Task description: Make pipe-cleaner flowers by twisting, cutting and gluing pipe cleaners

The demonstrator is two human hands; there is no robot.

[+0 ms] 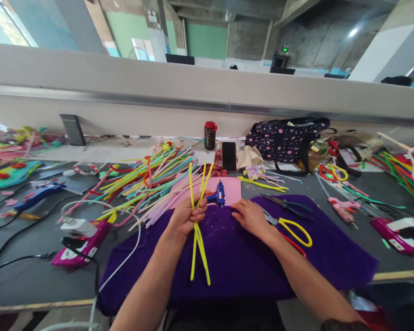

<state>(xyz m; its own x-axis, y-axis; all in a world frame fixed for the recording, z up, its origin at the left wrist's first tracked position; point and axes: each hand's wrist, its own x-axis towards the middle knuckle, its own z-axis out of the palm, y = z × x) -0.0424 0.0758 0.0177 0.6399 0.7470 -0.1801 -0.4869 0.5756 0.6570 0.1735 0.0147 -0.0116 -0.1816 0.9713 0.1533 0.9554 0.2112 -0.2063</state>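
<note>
Holding yellow pipe cleaners (199,243) in the left grip (188,214), right over the purple cloth (243,266)!
Clenched firmly around the crossing of them, fanned out above and below. Over to the right now, resting the right grip (250,216), released and loosely bent, near the edge of the pink sheet (233,187). Spotting a blue glue gun (220,193) on that sheet, just beside the left grip. Noticing yellow-handled scissors (309,240) near the right grip, then pliers (298,210) farther back, both lying on the cloth, spread across the bench (17,287).
</note>
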